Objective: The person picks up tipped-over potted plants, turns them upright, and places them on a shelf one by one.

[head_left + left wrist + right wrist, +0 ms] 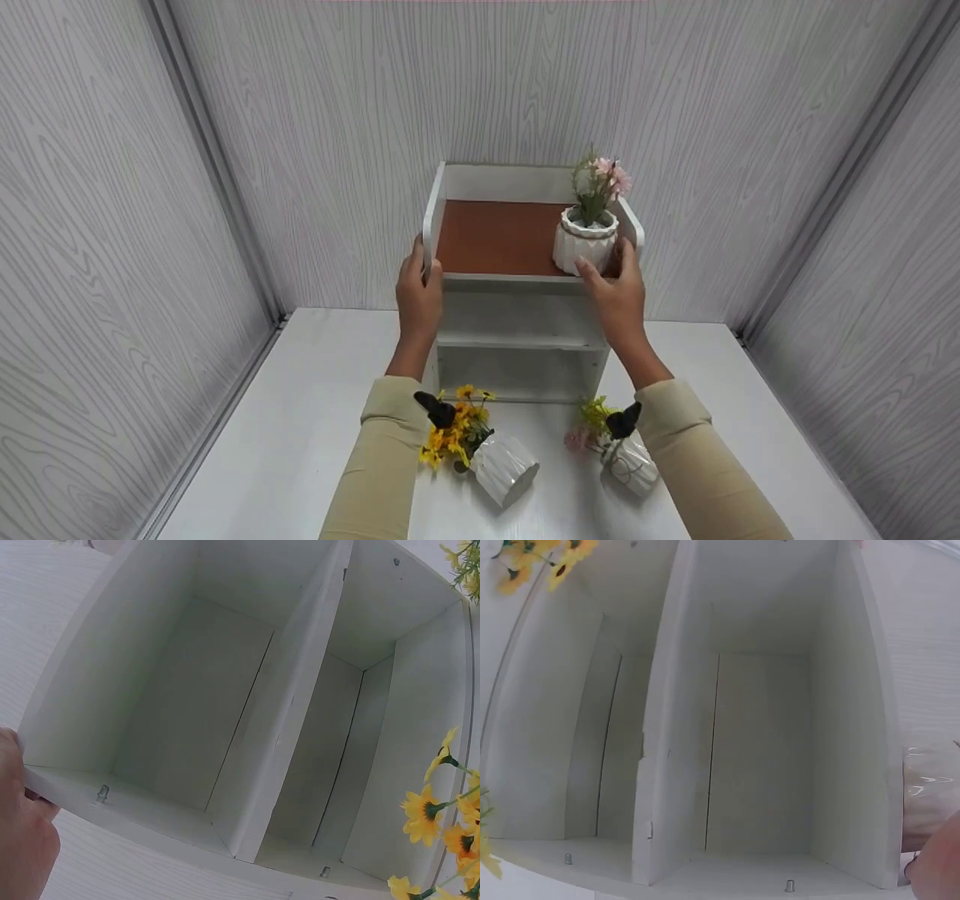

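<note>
At the right end of the brown-topped white shelf unit, I see the white, ribbed, ceramic-looking pot with pink flowers standing upright, long axis vertical. Right grip is the nearer one: grasping it, thumb across the front, fingers along its right side. Left grip holds the unit's left side panel, well apart.

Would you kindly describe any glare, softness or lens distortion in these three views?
Head: mostly clear, highlights on the larger tipped pot; left wrist: dim, shelf unit edges bowed; right wrist: hazy, edges curved too, yellow flowers soft, bright streaks on the standing pot.
</note>
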A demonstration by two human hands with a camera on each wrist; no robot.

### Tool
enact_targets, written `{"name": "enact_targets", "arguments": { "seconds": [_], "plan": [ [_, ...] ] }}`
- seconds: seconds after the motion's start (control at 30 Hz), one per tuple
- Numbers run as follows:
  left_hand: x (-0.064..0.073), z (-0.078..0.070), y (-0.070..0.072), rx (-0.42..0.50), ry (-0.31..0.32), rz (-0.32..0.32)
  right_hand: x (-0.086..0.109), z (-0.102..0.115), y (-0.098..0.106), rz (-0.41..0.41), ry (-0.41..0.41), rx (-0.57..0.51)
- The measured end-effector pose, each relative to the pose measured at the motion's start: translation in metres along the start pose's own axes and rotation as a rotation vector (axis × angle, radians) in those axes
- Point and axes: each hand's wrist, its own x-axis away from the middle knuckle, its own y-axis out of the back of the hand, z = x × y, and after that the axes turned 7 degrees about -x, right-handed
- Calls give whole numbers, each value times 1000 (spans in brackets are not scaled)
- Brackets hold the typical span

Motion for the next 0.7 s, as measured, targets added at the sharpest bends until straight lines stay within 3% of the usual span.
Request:
{"name": "enact_targets", "arguments": {
  "seconds": [0.33,0.7],
  "plan": [
    [-1,1,0,1,7,0,49,-7,25,23,-8,93],
    [0,1,-1,-14,16,-6,111,-38,53,135,-136,128]
  ]
}}
